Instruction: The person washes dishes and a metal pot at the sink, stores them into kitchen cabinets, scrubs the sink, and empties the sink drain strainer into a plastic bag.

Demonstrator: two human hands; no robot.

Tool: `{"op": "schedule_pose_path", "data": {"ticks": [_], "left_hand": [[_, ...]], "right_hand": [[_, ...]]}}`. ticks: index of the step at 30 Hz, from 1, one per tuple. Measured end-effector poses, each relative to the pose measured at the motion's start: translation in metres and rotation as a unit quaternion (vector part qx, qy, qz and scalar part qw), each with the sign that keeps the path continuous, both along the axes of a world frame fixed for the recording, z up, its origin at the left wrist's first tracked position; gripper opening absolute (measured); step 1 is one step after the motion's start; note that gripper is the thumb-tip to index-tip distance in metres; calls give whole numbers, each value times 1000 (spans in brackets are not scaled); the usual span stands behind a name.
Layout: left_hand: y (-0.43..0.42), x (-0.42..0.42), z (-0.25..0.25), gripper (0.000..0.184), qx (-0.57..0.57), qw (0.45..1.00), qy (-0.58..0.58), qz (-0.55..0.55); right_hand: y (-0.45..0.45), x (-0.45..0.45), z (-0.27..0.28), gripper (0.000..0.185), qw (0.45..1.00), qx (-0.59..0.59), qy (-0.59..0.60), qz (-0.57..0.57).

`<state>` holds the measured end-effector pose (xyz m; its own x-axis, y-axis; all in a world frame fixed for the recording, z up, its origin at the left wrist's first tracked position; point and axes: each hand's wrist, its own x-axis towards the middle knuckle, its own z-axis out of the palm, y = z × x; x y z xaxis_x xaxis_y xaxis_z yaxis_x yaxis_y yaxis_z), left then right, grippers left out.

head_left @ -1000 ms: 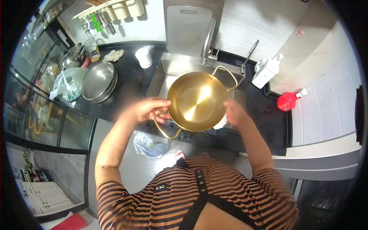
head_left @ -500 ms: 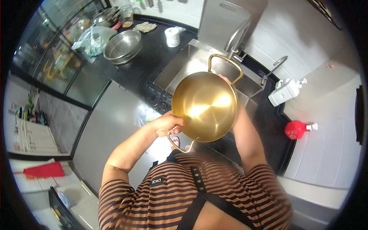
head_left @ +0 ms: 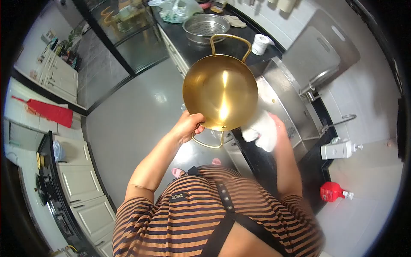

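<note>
A shiny gold pot [head_left: 220, 92] with two loop handles is held up in front of me, its bowl turned toward me. My left hand [head_left: 190, 126] is closed on the rim beside the near handle, with the thumb over the inside. To the right of the pot, my right hand [head_left: 279, 127] grips a white cloth [head_left: 264, 130], slightly blurred. The cloth hangs over the counter and sink edge; part of it passes behind the pot.
A metal sink [head_left: 295, 103] with a faucet [head_left: 312, 88] lies to the right. On the dark counter stand a steel strainer [head_left: 203, 28], a white paper roll [head_left: 260, 45], a plastic bag [head_left: 177, 10], a white dispenser [head_left: 338, 150] and a red bottle [head_left: 329, 192].
My view has swung to the left. The pot has moved away from over the sink. My right hand has left the pot's far side and now holds a white cloth.
</note>
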<state>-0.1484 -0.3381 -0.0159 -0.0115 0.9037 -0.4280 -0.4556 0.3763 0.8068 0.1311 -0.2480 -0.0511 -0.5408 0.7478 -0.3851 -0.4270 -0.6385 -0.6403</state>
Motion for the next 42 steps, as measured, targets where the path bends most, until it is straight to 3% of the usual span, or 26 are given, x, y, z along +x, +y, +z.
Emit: {"op": "schedule_pose_path", "data": {"ticks": [3,9,11,14,16,19,21,22,23,24,25,26,27,29,31,32,33,34,35,36,38,40,42], "left_hand": [[-16,-27,-2,12,40,999,-19,31],[-46,-69,15,24,28,994,-95,41],[-56,-83,9,28,50,989,-135,31],[-73,-105,-5,33,95,977,-189,21],[-88,-121,-6,34,99,971,-212,41],[-111,-146,-6,34,94,963,-232,97],[-130,-164,-7,34,88,955,-242,147],[-140,-173,-12,34,102,950,-244,164],[-150,-183,-14,34,107,948,-236,185],[-161,-193,-16,34,111,945,-228,207],[-172,-203,-17,35,116,941,-219,229],[-184,-214,-20,36,115,940,-210,245],[-196,-225,-22,36,120,936,-198,264],[-221,-246,-30,36,125,930,-174,300],[-248,-267,-43,32,121,936,-136,301],[-259,-275,-45,31,119,931,-136,318],[-269,-283,-45,31,118,925,-137,334],[-278,-289,-46,30,121,915,-135,359],[-287,-295,-47,29,125,905,-133,385],[-294,-300,-48,29,128,893,-130,412],[-304,-312,-50,28,124,862,-93,483],[-311,-327,-57,28,114,830,-29,546],[-323,-344,-50,28,83,800,23,594]], "right_hand": [[-3,-23,25,33,998,-23,-4,-58],[0,-89,17,36,1000,6,10,7],[-4,-109,19,34,993,68,-92,-14],[4,-125,4,31,939,202,-276,-34],[13,-129,5,31,825,281,-486,-68],[36,-122,-23,32,821,287,-477,-126],[50,-115,-50,39,785,261,-560,-44],[66,-108,-61,42,750,197,-624,92],[48,-120,-54,45,772,234,-589,53],[71,-106,-79,47,739,223,-629,92],[110,-84,-124,48,648,251,-711,106],[110,-98,-115,54,484,285,-821,99],[90,-127,-92,52,380,340,-859,41],[71,-180,-67,47,318,550,-769,-71],[45,-259,-47,39,506,613,-605,-31],[14,-307,-28,36,585,577,-564,77],[-14,-349,-22,33,642,594,-449,183],[-48,-390,-22,32,737,502,-346,291],[-97,-428,3,34,775,422,-246,402],[-136,-459,24,38,756,384,-196,493],[-181,-511,12,41,736,324,-71,590],[-223,-558,18,45,680,289,-58,671],[-253,-598,4,36,684,297,-86,660]]}}
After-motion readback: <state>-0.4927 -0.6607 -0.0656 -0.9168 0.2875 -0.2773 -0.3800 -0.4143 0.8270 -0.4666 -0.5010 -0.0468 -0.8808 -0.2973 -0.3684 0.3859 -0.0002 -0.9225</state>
